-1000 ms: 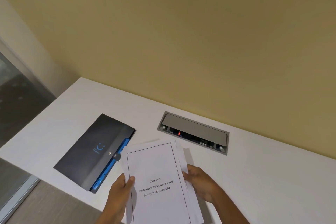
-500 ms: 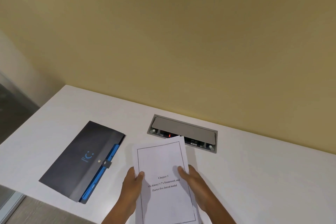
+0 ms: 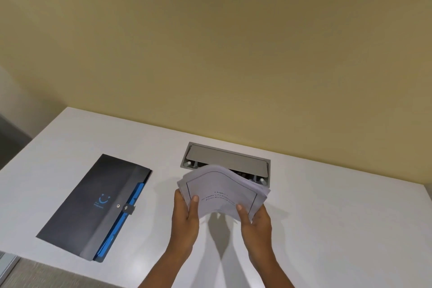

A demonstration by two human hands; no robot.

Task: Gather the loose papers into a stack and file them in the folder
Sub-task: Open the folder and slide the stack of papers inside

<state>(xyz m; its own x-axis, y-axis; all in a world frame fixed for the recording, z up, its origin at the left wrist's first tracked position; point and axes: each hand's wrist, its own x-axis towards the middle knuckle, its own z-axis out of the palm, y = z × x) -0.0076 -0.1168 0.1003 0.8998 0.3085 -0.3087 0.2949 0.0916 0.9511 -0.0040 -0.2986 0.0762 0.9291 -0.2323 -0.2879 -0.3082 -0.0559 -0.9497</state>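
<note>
A stack of white papers with printed text on the top sheet is lifted above the white table, bowed upward in the middle. My left hand grips its left side and my right hand grips its right side, thumbs on top. A dark grey folder with a blue edge and a snap strap lies flat and closed on the table to the left of my hands, apart from the papers.
A grey metal cable box is set into the table just behind the papers, near the yellow wall. The table's left and near edges lie close to the folder.
The papers lay flat on the table under both hands; now they are raised off it, held by their sides and curved. The folder has not moved.
</note>
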